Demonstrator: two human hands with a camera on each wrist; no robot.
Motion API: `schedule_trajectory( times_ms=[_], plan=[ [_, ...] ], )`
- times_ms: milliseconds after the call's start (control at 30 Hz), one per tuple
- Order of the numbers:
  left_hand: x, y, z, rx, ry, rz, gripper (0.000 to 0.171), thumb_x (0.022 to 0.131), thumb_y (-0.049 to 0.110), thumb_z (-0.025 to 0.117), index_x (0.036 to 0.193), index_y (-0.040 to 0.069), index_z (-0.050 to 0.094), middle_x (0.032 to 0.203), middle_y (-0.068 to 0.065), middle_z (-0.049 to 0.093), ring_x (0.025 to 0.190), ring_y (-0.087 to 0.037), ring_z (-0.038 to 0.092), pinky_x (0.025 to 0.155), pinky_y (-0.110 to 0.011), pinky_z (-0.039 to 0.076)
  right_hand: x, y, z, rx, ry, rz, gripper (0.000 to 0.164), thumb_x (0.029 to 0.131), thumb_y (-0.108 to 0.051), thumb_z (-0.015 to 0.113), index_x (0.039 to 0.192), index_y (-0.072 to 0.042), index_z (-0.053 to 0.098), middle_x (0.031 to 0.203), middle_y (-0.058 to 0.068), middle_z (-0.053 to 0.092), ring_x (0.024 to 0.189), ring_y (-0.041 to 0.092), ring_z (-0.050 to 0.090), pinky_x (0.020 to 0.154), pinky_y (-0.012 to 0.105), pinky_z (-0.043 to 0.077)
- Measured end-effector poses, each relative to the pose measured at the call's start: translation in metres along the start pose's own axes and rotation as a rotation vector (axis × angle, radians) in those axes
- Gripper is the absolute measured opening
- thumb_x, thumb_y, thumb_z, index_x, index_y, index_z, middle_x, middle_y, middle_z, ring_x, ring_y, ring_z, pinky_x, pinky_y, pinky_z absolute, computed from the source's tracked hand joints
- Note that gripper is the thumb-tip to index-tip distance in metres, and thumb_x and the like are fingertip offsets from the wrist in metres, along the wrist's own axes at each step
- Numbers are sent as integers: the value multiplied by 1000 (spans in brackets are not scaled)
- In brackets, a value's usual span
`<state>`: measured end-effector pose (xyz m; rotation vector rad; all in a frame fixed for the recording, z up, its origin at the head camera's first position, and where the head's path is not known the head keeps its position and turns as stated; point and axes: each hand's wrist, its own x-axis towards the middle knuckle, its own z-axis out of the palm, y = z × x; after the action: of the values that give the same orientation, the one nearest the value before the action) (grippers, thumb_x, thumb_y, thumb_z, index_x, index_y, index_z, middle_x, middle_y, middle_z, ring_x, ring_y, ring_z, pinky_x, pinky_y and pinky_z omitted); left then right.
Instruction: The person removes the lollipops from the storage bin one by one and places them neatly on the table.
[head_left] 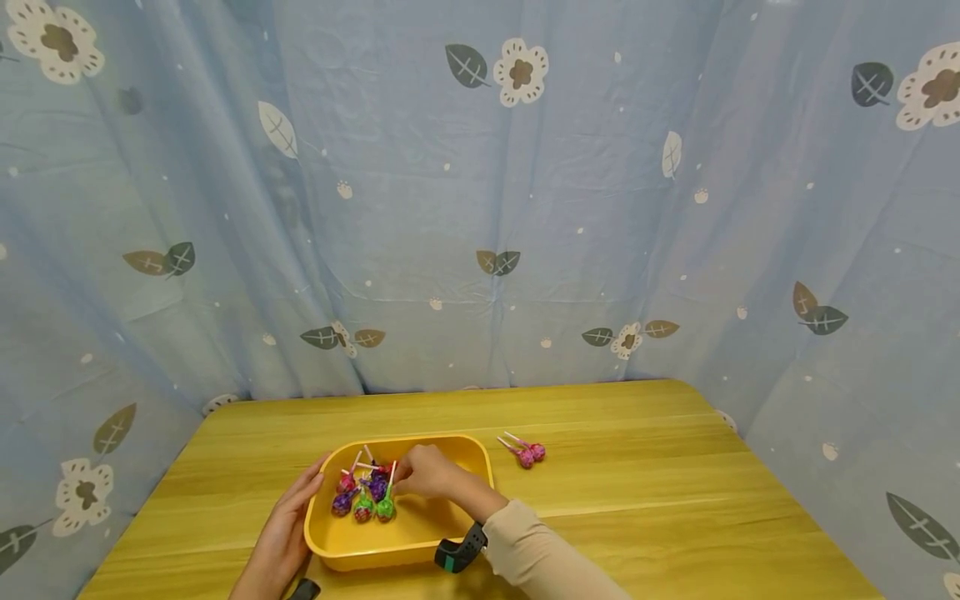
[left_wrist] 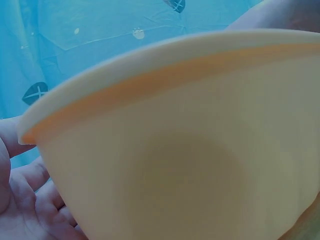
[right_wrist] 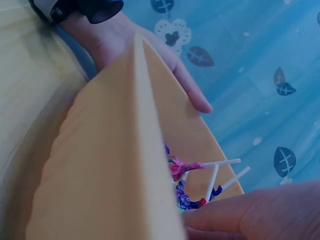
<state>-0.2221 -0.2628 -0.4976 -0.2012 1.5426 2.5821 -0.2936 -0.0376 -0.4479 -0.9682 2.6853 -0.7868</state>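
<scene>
Lollipops (head_left: 386, 509) bunched in left half of tray (head_left: 375, 557) — left hand (head_left: 281, 533) grips it, likely to steady it. Right hand (head_left: 427, 472) reaches in at them — can't tell if fingers pinch one.

My right sleeve (head_left: 551, 550) cream, creased, half past five. Black wristband (head_left: 471, 546), teal-green patch (head_left: 449, 563), six o'clock. At seven o'clock, my left-wrist band (head_left: 305, 590), black.

Wrapped lollies (head_left: 378, 487) bunched L in ylw bin (head_left: 431, 522); 2 pink pops (head_left: 527, 459) outside
</scene>
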Motion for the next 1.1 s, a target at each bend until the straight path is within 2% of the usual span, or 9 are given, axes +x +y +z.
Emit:
schedule_trajectory(
  times_ms=[67, 133, 233, 367, 467, 633, 733, 867, 1100],
  plan=[
    [0, 0, 0, 10, 5, 4, 38, 100, 40, 51, 137, 36, 46, 135, 16, 42, 135, -8, 30, 105, -24, 35, 1, 0, 3, 2, 6, 2, 8, 84, -17, 76, 79, -11, 76, 71, -8, 66, 61, 2, 53, 56, 15, 44],
    [0, 0, 1, 16, -2, 5, 50, 101, 40, 50, 147, 32, 35, 146, 10, 32, 141, -13, 19, 108, -26, 32, 2, 0, 5, 10, 16, 3, 10, 84, -18, 76, 78, -10, 76, 70, -8, 65, 59, 2, 52, 55, 15, 44],
    [1, 1, 1, 18, -3, 10, 59, 101, 39, 49, 153, 26, 26, 156, 2, 17, 144, -20, 10, 109, -28, 29, 3, 1, 9, 25, 33, 11, 13, 83, -22, 78, 76, -11, 76, 67, -9, 65, 56, 2, 51, 53, 15, 43],
    [0, 1, 1, 1, -4, 13, 43, 101, 39, 49, 143, 33, 40, 153, 4, 19, 144, -20, 9, 108, -27, 30, 2, 0, 13, 48, 46, 32, 16, 82, -25, 79, 74, -12, 77, 63, -10, 64, 50, 4, 49, 49, 16, 41],
    [0, 1, 1, -13, -5, 12, 36, 101, 39, 50, 136, 32, 46, 151, 4, 20, 145, -19, 9, 108, -26, 31, 1, -1, 14, 56, 55, 45, 16, 82, -26, 79, 74, -12, 77, 62, -10, 63, 48, 4, 48, 48, 17, 41],
    [1, 1, 2, -15, -5, 3, 50, 101, 39, 51, 146, 27, 36, 154, 1, 14, 145, -19, 8, 109, -27, 29, -1, -3, 15, 72, 63, 61, 17, 82, -27, 79, 73, -12, 77, 62, -9, 63, 48, 5, 48, 47, 17, 41],
    [0, 0, 2, -7, -2, 9, 54, 101, 39, 50, 149, 25, 32, 151, 4, 20, 145, -19, 8, 110, -29, 27, -2, -3, 15, 88, 56, 78, 22, 82, -30, 79, 68, -13, 74, 57, -6, 61, 44, 5, 45, 44, 18, 36],
    [1, -1, 1, 9, 11, 10, 49, 100, 40, 51, 145, 28, 36, 139, 12, 34, 145, -20, 10, 110, -29, 28, -3, -4, 14, 83, 32, 94, 32, 79, -39, 80, 61, -14, 70, 51, -4, 57, 42, 6, 38, 41, 19, 28],
    [1, -2, -1, 41, -10, 19, 52, 101, 40, 49, 149, 27, 32, 128, 21, 43, 143, -16, 13, 109, -27, 29, -4, -6, 14, 41, -26, 57, 32, 79, -42, 79, 60, -18, 71, 52, -7, 59, 42, 4, 34, 42, 18, 26]
  ],
)
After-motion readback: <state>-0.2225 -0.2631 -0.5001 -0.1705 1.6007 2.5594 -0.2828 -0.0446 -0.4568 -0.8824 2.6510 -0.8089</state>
